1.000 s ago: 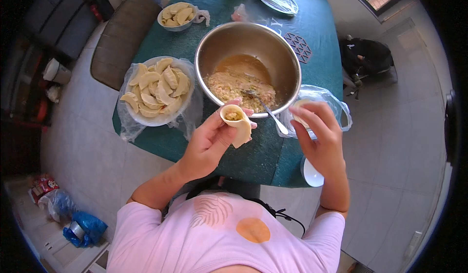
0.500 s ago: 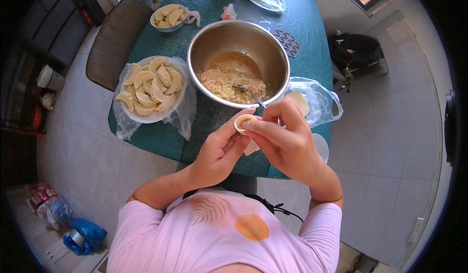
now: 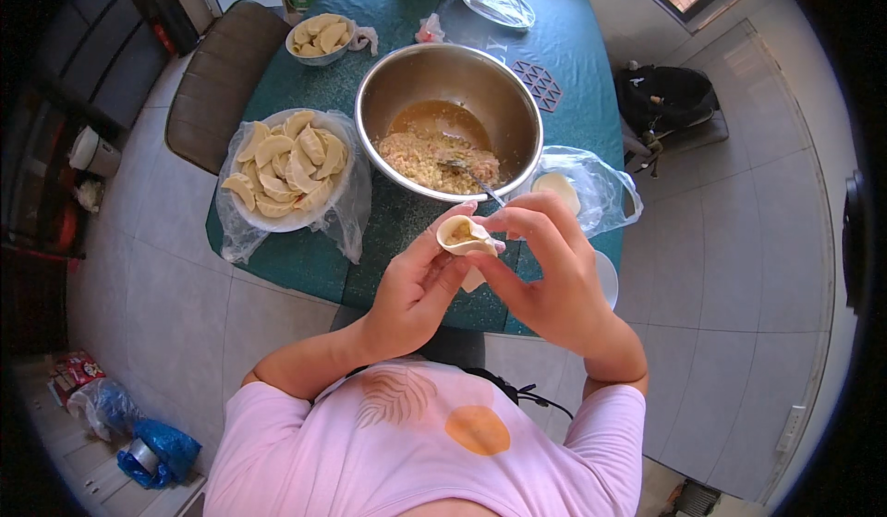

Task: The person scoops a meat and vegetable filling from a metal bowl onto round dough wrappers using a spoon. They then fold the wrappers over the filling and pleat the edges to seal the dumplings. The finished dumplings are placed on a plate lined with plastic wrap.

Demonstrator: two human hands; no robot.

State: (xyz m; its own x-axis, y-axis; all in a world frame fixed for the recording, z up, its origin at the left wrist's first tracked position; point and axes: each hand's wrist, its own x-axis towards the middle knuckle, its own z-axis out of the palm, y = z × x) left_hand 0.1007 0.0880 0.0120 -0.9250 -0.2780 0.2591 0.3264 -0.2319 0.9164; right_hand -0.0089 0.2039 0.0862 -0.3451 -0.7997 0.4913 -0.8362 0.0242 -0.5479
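Observation:
A half-folded dumpling (image 3: 455, 233) is held up between my hands, its round mouth open toward me with filling showing inside. My left hand (image 3: 411, 286) cradles it from the left, thumb in front and fingers behind. At its right end, the thumb and fingertips of my right hand (image 3: 559, 272) pinch the dough rim. Just below shows a pale piece of dough (image 3: 473, 279), partly hidden by my fingers. Beyond my hands stands a large steel bowl (image 3: 517, 129) with minced filling (image 3: 439, 161), some brownish liquid and a spoon (image 3: 480, 182) resting in it.
Folded dumplings fill a plastic-lined bowl (image 3: 314, 218) at left and a smaller bowl (image 3: 321, 59) farther back. At right lies a clear plastic bag (image 3: 601, 198) with round wrappers (image 3: 557, 190), near a white dish (image 3: 605, 279). A lattice trivet (image 3: 538, 85) and a wrapped plate (image 3: 499, 5) lie behind.
My right fingertips have drawn back from the dumpling's mouth to its right end, where the rim is now pinched together. More of the filling shows. The view has shifted slightly.

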